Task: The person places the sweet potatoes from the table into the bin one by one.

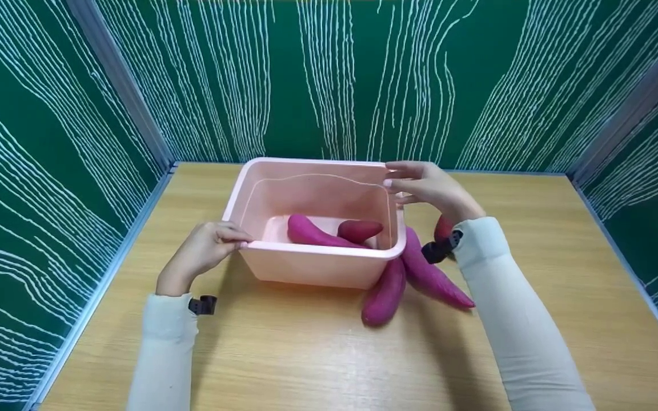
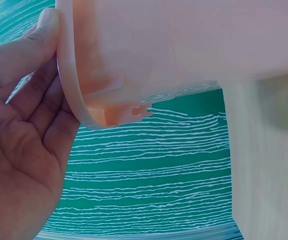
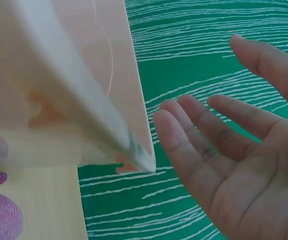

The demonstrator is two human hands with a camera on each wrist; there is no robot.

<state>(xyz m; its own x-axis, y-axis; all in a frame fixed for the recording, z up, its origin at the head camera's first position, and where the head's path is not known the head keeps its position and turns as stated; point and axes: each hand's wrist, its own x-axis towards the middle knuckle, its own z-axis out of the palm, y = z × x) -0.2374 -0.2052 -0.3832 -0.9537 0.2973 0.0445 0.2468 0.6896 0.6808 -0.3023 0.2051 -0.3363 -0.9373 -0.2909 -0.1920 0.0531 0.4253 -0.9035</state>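
Observation:
A pink plastic bin [image 1: 312, 265] stands mid-table with its mouth facing up. At its front left corner my left hand [image 1: 206, 248] pinches the rim; the left wrist view shows the thumb [image 2: 46, 35] on one side and the fingers behind. My right hand [image 1: 429, 185] is at the back right corner, its fingers spread beside the rim. In the right wrist view the fingertips [image 3: 169, 127] are apart from the bin wall and the palm holds nothing. Inside the bin lie a long magenta sweet potato [image 1: 320, 234] and a smaller, darker one [image 1: 360, 230].
Two more magenta sweet potatoes, one short [image 1: 385, 294] and one long [image 1: 437, 277], lie against the bin's front right corner. A reddish round thing [image 1: 443, 228] is partly hidden behind my right wrist. Green panels [image 1: 283, 85] with white wavy lines enclose the wooden table [image 1: 306, 354].

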